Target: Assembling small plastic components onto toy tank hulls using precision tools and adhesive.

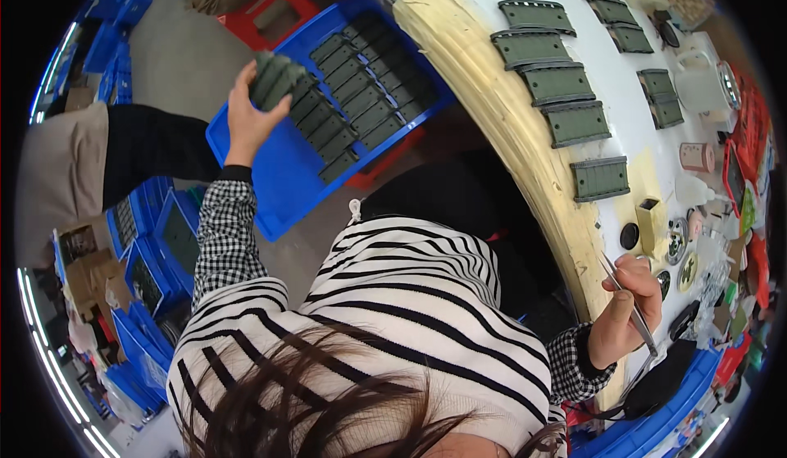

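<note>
My left hand (251, 126) grips several dark green ribbed plastic casings (275, 79), bunched together, over the far left part of a blue bin (283, 183). Inside that bin, more green casings (340, 77) lie in rows. At the table's near right edge, my right hand (627, 310) is closed round metal tweezers (641, 323), their tips pointing up and away from me. Ahead of this hand, a single green casing (600, 179) lies on the table, with several others (557, 83) lined up beyond it.
The white table (611, 97) has a worn, yellowish taped edge (492, 105). Small parts, a yellow box (652, 224) and a white jug (701, 81) crowd its right side. A red stool (270, 13) stands behind the bin. Another person's dark-clad leg (160, 148) is at the left, near stacked blue bins (156, 236).
</note>
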`<state>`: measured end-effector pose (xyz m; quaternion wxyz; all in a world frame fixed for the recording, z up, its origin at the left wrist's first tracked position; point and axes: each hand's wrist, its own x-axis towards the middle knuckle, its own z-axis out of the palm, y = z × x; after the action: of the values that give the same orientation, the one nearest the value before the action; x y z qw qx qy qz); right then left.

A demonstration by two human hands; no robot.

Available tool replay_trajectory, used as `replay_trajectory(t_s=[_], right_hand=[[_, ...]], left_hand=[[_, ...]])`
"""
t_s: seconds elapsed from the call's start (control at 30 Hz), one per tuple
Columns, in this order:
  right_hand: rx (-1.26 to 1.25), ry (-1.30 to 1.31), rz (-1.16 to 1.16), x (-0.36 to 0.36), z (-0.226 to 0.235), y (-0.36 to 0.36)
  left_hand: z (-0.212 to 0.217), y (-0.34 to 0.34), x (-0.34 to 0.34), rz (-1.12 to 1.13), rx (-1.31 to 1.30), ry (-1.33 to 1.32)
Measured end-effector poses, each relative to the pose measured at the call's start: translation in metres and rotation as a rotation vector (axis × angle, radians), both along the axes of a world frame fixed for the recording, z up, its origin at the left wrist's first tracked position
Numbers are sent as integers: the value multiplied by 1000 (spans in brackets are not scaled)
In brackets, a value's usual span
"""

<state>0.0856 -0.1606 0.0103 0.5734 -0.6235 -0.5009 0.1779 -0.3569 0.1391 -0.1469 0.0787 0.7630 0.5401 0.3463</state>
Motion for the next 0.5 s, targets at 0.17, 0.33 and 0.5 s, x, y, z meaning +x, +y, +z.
replay_trajectory(t_s=[0.17, 0.33, 0.5], right_hand=[[-8, 4, 31, 0, 0, 4], [-21, 20, -5, -4, -3, -1], [3, 65, 19, -7, 1, -3]], left_hand=[[-77, -102, -68, -3, -383, 278], [-93, -139, -59, -70, -517, 386], [-86, -135, -59, -194, -515, 422]])
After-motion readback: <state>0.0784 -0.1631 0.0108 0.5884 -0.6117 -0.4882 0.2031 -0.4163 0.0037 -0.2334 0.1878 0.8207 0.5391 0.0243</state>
